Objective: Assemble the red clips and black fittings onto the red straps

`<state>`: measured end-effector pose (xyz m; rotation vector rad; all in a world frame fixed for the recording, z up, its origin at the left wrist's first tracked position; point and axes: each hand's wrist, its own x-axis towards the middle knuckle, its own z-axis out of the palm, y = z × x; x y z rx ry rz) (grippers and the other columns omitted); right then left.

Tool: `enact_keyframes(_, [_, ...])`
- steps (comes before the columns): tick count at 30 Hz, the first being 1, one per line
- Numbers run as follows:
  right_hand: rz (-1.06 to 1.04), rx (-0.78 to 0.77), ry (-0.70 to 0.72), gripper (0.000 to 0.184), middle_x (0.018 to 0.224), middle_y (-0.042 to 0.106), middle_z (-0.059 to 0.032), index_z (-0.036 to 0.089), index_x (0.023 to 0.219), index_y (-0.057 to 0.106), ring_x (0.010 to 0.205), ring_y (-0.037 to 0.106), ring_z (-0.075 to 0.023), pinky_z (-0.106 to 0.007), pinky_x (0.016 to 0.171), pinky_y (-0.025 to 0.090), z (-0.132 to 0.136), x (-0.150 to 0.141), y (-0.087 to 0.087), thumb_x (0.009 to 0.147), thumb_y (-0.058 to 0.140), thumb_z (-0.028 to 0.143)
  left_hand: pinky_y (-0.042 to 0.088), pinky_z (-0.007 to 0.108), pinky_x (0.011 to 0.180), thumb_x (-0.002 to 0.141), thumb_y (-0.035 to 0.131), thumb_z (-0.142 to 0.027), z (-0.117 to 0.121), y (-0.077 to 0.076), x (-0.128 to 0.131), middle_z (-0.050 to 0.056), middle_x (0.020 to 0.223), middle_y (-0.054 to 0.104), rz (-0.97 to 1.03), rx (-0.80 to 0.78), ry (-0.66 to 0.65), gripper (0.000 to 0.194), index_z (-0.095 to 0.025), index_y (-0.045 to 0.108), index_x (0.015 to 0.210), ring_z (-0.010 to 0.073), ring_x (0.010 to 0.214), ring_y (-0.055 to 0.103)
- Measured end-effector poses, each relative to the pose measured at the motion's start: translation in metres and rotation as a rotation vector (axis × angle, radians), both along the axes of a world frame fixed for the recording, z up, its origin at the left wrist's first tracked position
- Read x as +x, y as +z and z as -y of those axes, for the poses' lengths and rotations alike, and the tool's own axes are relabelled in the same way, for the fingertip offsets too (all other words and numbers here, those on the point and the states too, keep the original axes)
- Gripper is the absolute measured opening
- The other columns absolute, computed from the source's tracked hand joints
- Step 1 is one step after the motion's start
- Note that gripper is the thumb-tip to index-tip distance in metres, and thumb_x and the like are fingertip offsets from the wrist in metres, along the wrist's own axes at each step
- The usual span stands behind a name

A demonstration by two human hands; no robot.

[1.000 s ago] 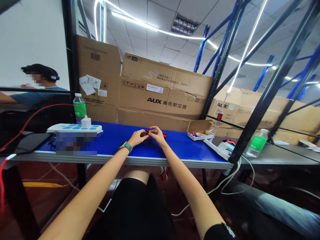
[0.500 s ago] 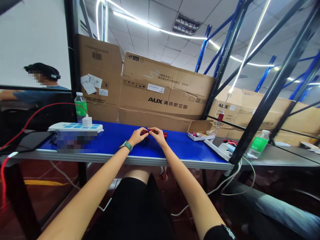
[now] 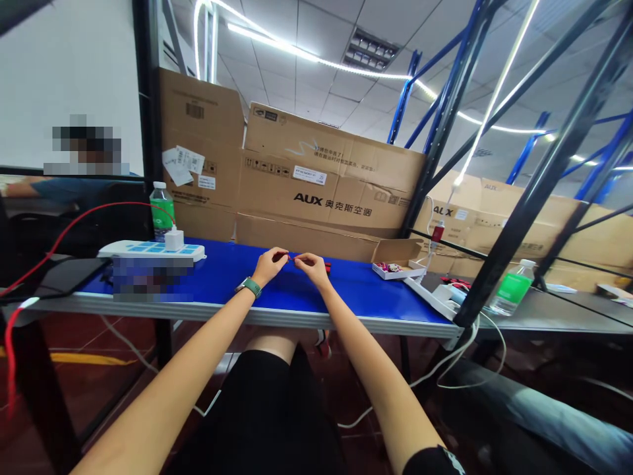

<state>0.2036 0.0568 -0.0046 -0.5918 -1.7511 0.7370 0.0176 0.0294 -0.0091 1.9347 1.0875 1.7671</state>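
Note:
My left hand (image 3: 270,265), with a green watch band (image 3: 253,287) at its wrist, is over the blue tabletop (image 3: 217,280), its thumb and fingers pinched together. Facing it, my right hand (image 3: 311,266) also pinches, fingertips pointing left. Something small and red shows at the fingertips of both hands, too tiny to name. A narrow gap separates the hands. Just beyond the right hand lies a red and dark object (image 3: 328,268), partly hidden by that hand.
A white power strip (image 3: 119,249) with a plugged-in charger (image 3: 174,239) and a green-labelled bottle (image 3: 163,214) stand at left. At right sits an open box (image 3: 395,269) of small red and white pieces. Cardboard (image 3: 316,171) walls the back; a rack post (image 3: 524,165) rises at right.
My hands have drawn slightly apart, the left one moving a little leftward. The dark red thing that showed between them is now less visible. My right hand has barely moved.

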Motion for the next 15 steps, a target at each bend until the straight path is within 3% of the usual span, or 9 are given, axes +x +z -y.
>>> enact_keyframes(8, [-0.003,0.040,0.047,0.033,0.092,0.077,-0.0063,0.020,0.090,0.076,0.086,0.071,-0.0222,-0.035,0.086,0.056,-0.0021,0.0023,-0.0033,0.077,0.075,0.049,0.055,0.038,0.095,0.085,0.063,-0.041,0.0094,0.0033,0.0023,0.008,0.108,0.076,-0.206,0.015,-0.036,0.031,-0.019,0.075,0.103,0.0257,0.102,0.071])
enact_keyframes(15, [0.054,0.053,-0.023,0.033,0.090,0.077,-0.0064,0.020,0.088,0.077,0.084,0.071,-0.0227,-0.034,0.082,0.056,0.0006,0.0028,-0.0009,0.077,0.074,0.051,0.057,0.038,0.088,0.081,0.067,-0.041,0.0071,-0.0006,0.0023,0.008,0.100,0.076,-0.133,0.011,-0.040,0.028,-0.019,0.069,0.097,0.0237,0.093,0.071])
